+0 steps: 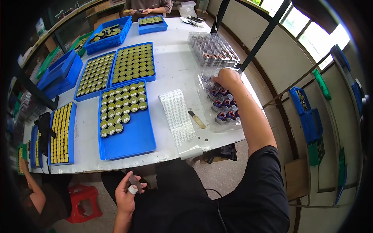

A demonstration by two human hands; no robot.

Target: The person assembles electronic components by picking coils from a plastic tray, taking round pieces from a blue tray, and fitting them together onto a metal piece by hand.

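Note:
My right hand reaches over a clear plastic tray at the table's right edge. Its fingers are curled down into the tray's far part, and what they grip, if anything, is hidden. Several dark round wire-wound coils sit in the tray's nearer pockets. Low in front of me, off the table's near edge, my left hand is closed around a flat dark grey piece. White tape wraps its thumb. A label sheet lies mid-table, with a utility knife beside it.
Blue trays of round yellow-green parts fill the left side; the nearest tray is partly filled. Stacked clear trays stand beyond mine. A person works at the far end, another at left near a red stool.

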